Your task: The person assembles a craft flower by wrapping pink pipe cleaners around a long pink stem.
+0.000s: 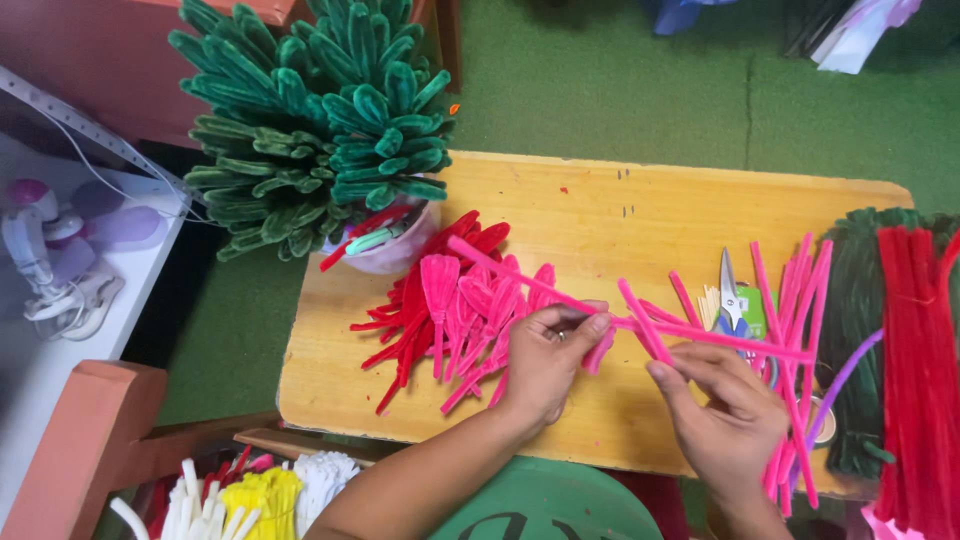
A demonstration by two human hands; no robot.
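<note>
The left hand is pinched shut, thumb and fingertips nipping a long pink pipe cleaner right where it crosses the knuckles, and the right hand has closed its thumb and forefinger on the same stem a little further along, with a second short pink piece sticking up between the two grips. From where I stand it looks as though the stem is being bent or folded at that spot, though the fingers hide the exact bend, so I can't say how far round it has gone. To do this well, I'd judge the two pinches should stay close together so the wire creases cleanly at one point, and the free end should be kept clear of the loose stems beside it. Just left of the left hand lies a heap of finished pink petal shapes, overlapping a heap of red petal shapes beyond them. Under and beside the right hand is a fan of straight pink stems, with a pair of scissors lying among them and one purple stem curving out. Further right lie bundles of dark green stems and red stems. All this rests on a yellow wooden board, and at its far left corner a small pot holds a bushy bunch of green looped leaves. Near the bottom left, white and yellow stems stand in a cluster.
</note>
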